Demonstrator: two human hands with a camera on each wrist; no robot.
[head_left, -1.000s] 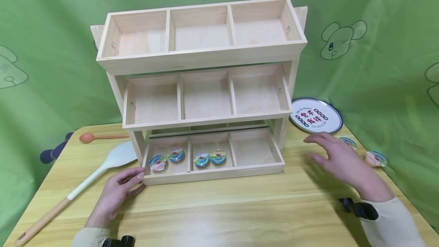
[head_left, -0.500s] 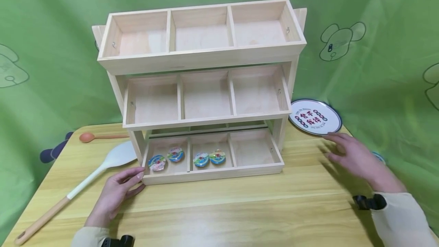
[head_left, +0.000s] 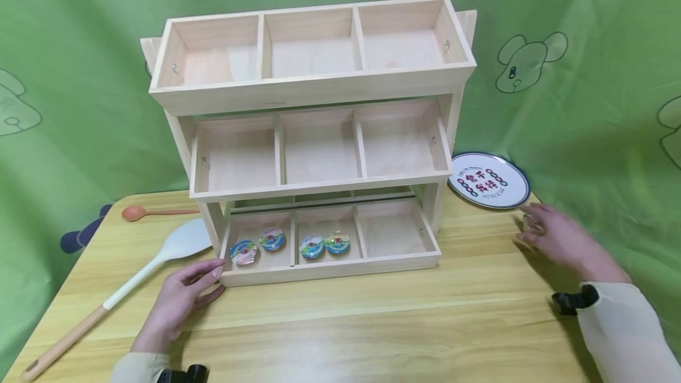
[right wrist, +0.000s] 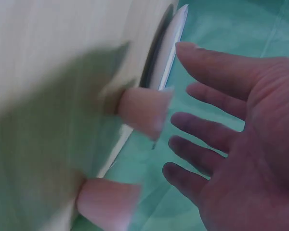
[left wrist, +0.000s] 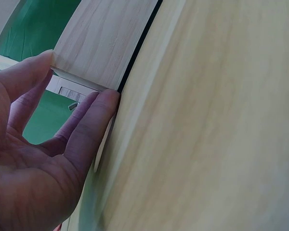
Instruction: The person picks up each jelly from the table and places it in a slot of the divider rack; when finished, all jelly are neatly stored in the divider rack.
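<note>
A three-tier wooden rack (head_left: 314, 93) stands on the table. My left hand (head_left: 178, 300) holds the front left corner of its bottom tray (head_left: 330, 272); in the left wrist view the thumb and fingertips (left wrist: 108, 98) meet the tray's end. Two jelly cups (head_left: 272, 239) lie in the tray's left compartment and two more jelly cups (head_left: 337, 243) in its middle one. At the right table edge my right hand (head_left: 569, 244) reaches over a small jelly cup (right wrist: 144, 113), its fingers spread and apart from it. Another jelly cup (right wrist: 108, 202) lies nearer.
A white oval plate (head_left: 489, 181) with a dark rim lies right of the rack. On the left are a white spatula (head_left: 183, 241) with a wooden handle and an orange spoon (head_left: 135, 213). Green cloth (head_left: 601, 105) hangs behind and at both sides.
My right hand has moved right, towards the table's edge, and now covers most of the cups there. The left hand has stayed on the tray corner.
</note>
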